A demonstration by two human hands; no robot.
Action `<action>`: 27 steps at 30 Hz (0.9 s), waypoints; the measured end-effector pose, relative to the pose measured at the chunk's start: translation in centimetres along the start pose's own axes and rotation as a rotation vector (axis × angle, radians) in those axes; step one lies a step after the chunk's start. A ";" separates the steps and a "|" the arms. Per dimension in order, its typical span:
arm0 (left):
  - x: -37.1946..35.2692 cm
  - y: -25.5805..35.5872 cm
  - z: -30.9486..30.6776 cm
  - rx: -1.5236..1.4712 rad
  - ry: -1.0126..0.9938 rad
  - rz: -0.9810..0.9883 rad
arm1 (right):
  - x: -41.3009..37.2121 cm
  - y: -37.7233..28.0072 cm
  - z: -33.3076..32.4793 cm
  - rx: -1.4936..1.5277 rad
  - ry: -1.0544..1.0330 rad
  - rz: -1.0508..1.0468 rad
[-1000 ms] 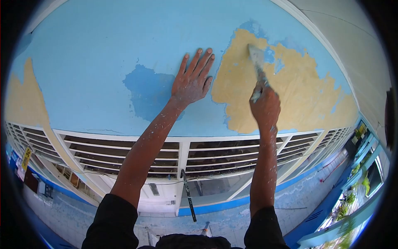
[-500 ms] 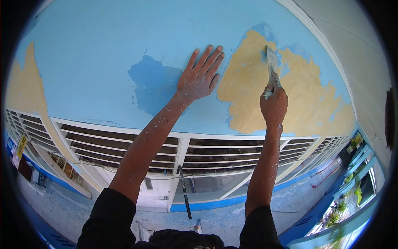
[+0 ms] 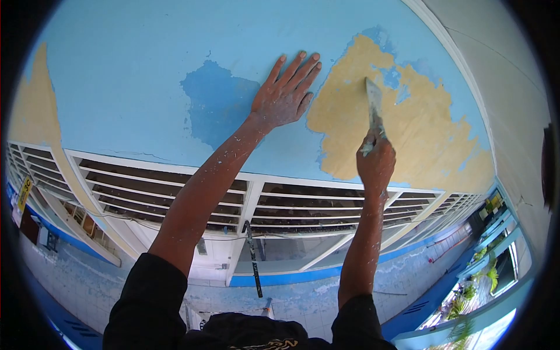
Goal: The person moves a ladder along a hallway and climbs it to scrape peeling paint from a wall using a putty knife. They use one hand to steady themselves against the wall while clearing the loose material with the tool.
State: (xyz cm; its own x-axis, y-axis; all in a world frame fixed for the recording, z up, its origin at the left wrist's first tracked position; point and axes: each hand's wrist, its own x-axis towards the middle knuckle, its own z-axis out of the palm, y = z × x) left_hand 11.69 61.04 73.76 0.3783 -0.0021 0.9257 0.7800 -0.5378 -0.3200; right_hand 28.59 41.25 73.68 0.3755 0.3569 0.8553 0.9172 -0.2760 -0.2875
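My left hand (image 3: 284,93) lies flat on the light blue wall (image 3: 140,46), fingers spread, between a darker blue patch (image 3: 216,105) and a bare tan patch (image 3: 341,116). Held in my right hand (image 3: 376,163) is a putty knife (image 3: 374,102) with a paint-smeared blade and handle. Its blade points up over the tan patch, the tip close to the surface. Ragged blue paint edges surround this patch, and small blue remnants show near its upper part. Flecks of paint dot both forearms.
Below the painted wall runs a row of white louvred vents (image 3: 309,207). A dark paint-spattered rod (image 3: 254,259) hangs under them. White ceiling trim (image 3: 461,64) borders the wall at the right. Far below are a tiled floor (image 3: 402,274) and plants (image 3: 469,289) by a blue railing.
My right hand has drawn the putty knife down and slightly left across the tan patch. The left hand remains flat on the wall while the view has shifted slightly.
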 end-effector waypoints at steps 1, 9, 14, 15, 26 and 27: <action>0.1 0.1 0.0 0.006 0.008 -0.005 | -0.2 -0.2 -0.1 -0.002 0.006 0.004; 0.0 0.1 -0.1 0.024 0.012 -0.008 | 5.6 2.3 0.4 -0.062 0.104 -0.053; 0.1 0.2 -0.1 0.029 0.003 -0.016 | 1.8 0.5 0.6 0.010 0.109 -0.103; 0.0 0.2 -0.1 0.031 0.000 -0.014 | 3.1 0.2 0.0 0.030 0.116 -0.119; 0.1 0.0 -0.2 -0.030 -0.004 -0.006 | 4.9 1.0 0.7 -0.044 0.130 -0.069; 0.1 0.0 -0.1 -0.044 -0.006 -0.007 | 6.0 1.5 0.6 -0.072 0.147 -0.047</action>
State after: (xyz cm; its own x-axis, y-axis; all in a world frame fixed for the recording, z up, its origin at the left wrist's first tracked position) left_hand 11.68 60.91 73.86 0.3761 0.0066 0.9266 0.7598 -0.5745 -0.3043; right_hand 32.26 43.48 78.14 0.3038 0.2378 0.9226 0.9193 -0.3274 -0.2183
